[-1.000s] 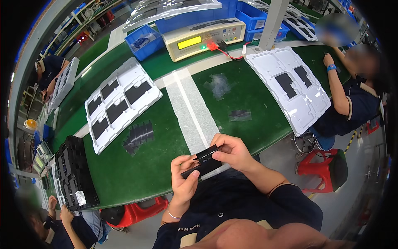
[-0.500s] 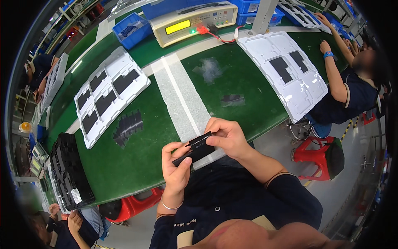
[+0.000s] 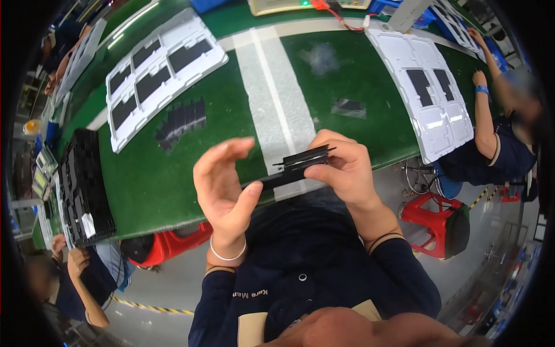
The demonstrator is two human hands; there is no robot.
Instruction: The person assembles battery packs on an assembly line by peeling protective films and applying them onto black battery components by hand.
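A flat, black rectangular piece (image 3: 277, 178) with a thin strip along its far edge is held edge-on above the near side of the green table; its exact kind does not show. My right hand (image 3: 345, 170) pinches its right end between thumb and fingers. At the other end, my left hand (image 3: 224, 185) is open, fingers raised and spread. The left thumb tip lies by that end, and I cannot tell whether it touches.
White trays with flat black pieces lie at left (image 3: 167, 75) and right (image 3: 425, 92). Dark tape strips (image 3: 180, 122) stick to the green table (image 3: 156, 191). A black tray stack (image 3: 87, 185) stands far left. A co-worker's arm (image 3: 484, 124) is at right; a red stool (image 3: 428, 222) stands below.
My left hand has loosened its grip on the black piece and spread its fingers. The piece is now turned more edge-on in my right hand. The whole view has shifted, with the table higher in it.
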